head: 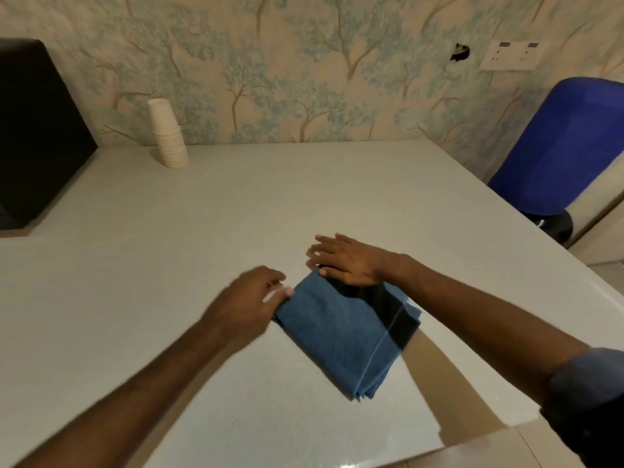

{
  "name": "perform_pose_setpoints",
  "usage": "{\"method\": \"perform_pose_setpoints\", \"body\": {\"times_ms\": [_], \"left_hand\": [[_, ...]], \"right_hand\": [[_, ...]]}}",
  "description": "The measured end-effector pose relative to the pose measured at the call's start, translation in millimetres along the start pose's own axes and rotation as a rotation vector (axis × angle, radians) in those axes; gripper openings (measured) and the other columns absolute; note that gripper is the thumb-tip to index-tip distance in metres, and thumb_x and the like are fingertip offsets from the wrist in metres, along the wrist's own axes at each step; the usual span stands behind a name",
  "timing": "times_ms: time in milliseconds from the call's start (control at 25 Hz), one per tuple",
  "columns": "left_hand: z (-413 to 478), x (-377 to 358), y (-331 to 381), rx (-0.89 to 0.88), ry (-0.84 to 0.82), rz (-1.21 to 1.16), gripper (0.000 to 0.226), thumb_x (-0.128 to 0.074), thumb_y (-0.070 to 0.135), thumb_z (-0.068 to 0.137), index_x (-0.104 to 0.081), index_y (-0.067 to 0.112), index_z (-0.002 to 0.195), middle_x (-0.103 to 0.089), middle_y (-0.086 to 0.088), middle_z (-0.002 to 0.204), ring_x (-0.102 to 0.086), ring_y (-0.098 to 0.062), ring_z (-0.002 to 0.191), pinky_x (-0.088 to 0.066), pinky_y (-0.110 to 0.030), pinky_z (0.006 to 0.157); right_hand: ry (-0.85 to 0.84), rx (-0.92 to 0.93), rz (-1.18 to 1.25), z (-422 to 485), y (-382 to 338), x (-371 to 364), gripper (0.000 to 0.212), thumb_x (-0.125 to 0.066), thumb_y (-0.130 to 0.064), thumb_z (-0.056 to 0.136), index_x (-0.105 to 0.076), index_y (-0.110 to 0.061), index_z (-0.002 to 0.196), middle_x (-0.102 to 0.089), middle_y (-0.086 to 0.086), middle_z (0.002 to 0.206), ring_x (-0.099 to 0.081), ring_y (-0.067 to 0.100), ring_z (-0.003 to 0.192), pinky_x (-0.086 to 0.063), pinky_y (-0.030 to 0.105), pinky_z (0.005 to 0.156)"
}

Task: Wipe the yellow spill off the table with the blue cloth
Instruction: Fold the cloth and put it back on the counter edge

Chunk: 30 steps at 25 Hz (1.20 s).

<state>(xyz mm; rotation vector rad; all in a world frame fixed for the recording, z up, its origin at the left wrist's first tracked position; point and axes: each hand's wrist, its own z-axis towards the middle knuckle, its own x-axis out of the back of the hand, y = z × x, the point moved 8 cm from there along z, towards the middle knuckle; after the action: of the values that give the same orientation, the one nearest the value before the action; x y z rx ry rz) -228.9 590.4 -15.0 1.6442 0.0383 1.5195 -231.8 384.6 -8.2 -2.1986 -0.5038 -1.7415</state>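
Observation:
A folded blue cloth lies flat on the pale grey table, near the front right. My left hand touches the cloth's left corner with thumb and fingertips. My right hand rests palm down on the cloth's far corner, fingers spread and reaching past its edge onto the table. No yellow spill shows on the visible tabletop. Part of the cloth lies in the shadow of my right arm.
A stack of white paper cups stands at the back left by the wall. A black box sits at the far left. A blue chair stands past the table's right edge.

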Motion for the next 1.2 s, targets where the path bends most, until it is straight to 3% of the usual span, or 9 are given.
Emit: {"method": "perform_pose_setpoints", "body": {"times_ms": [120,200,320,400,480,640,800,960,1200], "left_hand": [[-1.5,-19.3,22.8,-0.02,-0.071,0.09,0.058,-0.039,0.075,0.091,-0.068,0.025,0.087,-0.066,0.013,0.082,-0.061,-0.006,0.076,-0.054,-0.037,0.072],[-1.4,-21.6,27.7,-0.009,-0.094,0.093,0.061,-0.04,0.074,0.09,-0.065,0.02,0.075,-0.062,0.008,0.073,-0.059,-0.01,0.07,-0.052,-0.041,0.069],[3.9,-14.1,38.7,-0.013,-0.133,0.072,0.048,-0.053,0.063,0.087,-0.076,0.021,0.09,-0.069,0.007,0.089,-0.064,-0.007,0.084,-0.056,-0.038,0.079],[13.2,-1.8,48.5,-0.001,-0.155,0.005,0.031,-0.069,0.047,0.088,-0.078,0.02,0.101,-0.073,0.007,0.1,-0.069,-0.009,0.093,-0.058,-0.035,0.086],[21.1,9.0,70.7,-0.03,-0.208,0.013,0.026,-0.074,0.04,0.089,-0.08,0.02,0.104,-0.078,0.009,0.1,-0.073,-0.007,0.091,-0.06,-0.031,0.086],[43.1,37.6,134.3,-0.157,-0.199,0.035,0.026,-0.078,0.042,0.085,-0.082,0.024,0.103,-0.08,0.011,0.097,-0.073,-0.006,0.088,-0.058,-0.026,0.081],[79.8,56.8,198.0,-0.249,-0.133,0.073,0.024,-0.082,0.034,0.082,-0.081,0.025,0.105,-0.079,0.007,0.099,-0.072,-0.009,0.089,-0.057,-0.025,0.075],[131.8,58.9,257.0,-0.314,-0.046,0.109,0.023,-0.079,0.025,0.086,-0.08,0.023,0.108,-0.079,0.003,0.102,-0.07,-0.009,0.088,-0.054,-0.022,0.069],[228.0,21.6,346.7,-0.354,0.049,0.097,0.029,-0.076,0.014,0.088,-0.078,0.015,0.117,-0.079,-0.004,0.111,-0.073,-0.019,0.101,-0.06,-0.039,0.091]], "right_hand": [[0.069,0.134,0.011,-11.6,-2.0,-0.5,0.04,-0.039,-0.03,0.109,-0.053,-0.015,0.143,-0.056,0.008,0.147,-0.053,0.025,0.134,-0.031,0.047,0.122],[0.118,0.15,0.016,-24.0,0.4,6.4,0.03,-0.048,-0.026,0.105,-0.058,-0.016,0.131,-0.065,0.005,0.13,-0.061,0.024,0.115,-0.035,0.047,0.12],[0.139,0.124,0.003,-44.7,1.8,28.0,0.024,-0.06,-0.023,0.099,-0.061,-0.021,0.123,-0.071,0.0,0.116,-0.064,0.021,0.106,-0.044,0.044,0.112],[0.133,0.057,0.063,-56.3,6.4,47.3,0.024,-0.065,-0.023,0.097,-0.062,-0.024,0.121,-0.071,-0.003,0.115,-0.065,0.018,0.104,-0.054,0.039,0.09],[0.148,-0.017,0.09,-74.5,12.9,67.6,0.025,-0.068,-0.02,0.096,-0.064,-0.022,0.12,-0.073,-0.002,0.114,-0.065,0.017,0.098,-0.048,0.031,0.077],[0.153,-0.177,0.099,-117.4,36.1,109.9,0.031,-0.077,-0.018,0.089,-0.069,-0.018,0.119,-0.075,0.001,0.112,-0.055,0.012,0.089,-0.043,0.028,0.078],[0.233,-0.311,0.09,-165.5,70.1,150.6,0.033,-0.081,-0.023,0.087,-0.071,-0.021,0.117,-0.064,-0.008,0.097,-0.056,0.012,0.088,-0.042,0.027,0.076],[0.377,-0.431,0.107,-208.9,125.2,185.2,0.031,-0.081,-0.02,0.088,-0.071,-0.016,0.117,-0.073,0.001,0.107,-0.064,0.016,0.093,-0.055,0.031,0.082],[0.415,-0.507,0.103,-253.7,247.7,212.1,0.03,-0.081,-0.013,0.087,-0.07,-0.014,0.115,-0.074,0.006,0.112,-0.069,0.023,0.102,-0.058,0.037,0.09]]}}
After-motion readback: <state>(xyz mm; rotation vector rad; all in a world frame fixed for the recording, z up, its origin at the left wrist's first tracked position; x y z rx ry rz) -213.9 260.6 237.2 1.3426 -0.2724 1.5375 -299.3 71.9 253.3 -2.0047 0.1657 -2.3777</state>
